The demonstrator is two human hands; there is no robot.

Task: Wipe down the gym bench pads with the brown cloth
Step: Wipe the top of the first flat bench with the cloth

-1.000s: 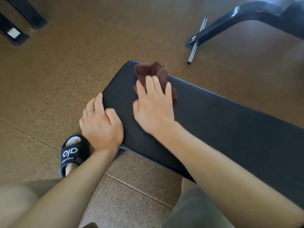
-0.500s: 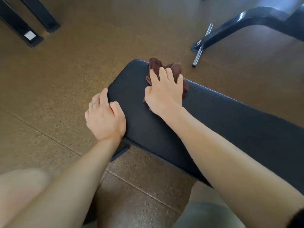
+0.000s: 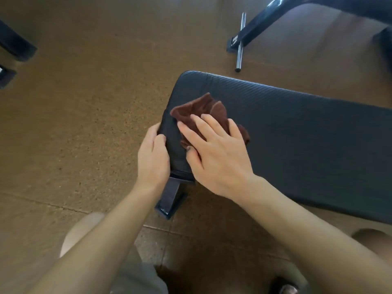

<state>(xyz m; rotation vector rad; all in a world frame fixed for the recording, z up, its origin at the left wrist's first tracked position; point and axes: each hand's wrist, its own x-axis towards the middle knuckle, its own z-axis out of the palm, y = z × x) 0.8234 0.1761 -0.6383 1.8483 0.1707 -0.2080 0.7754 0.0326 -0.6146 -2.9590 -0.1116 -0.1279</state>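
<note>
A black gym bench pad (image 3: 297, 132) runs from the centre of the view to the right edge. The crumpled brown cloth (image 3: 201, 111) lies on the pad near its left end. My right hand (image 3: 216, 153) presses flat on the cloth with straight, spread fingers, covering its near half. My left hand (image 3: 152, 158) grips the pad's left end edge, thumb on top and fingers curled round the side.
The bench's black metal leg (image 3: 169, 198) shows below the pad's left end. Another black bench frame (image 3: 265, 22) with a chrome bar (image 3: 240, 43) stands at the upper right. Dark equipment feet (image 3: 14, 45) sit at the far left on the brown speckled floor. My knees are at the bottom.
My right hand has drawn the cloth back from the pad's far edge toward the near left end. My left hand stays gripping the end of the pad. The view has shifted.
</note>
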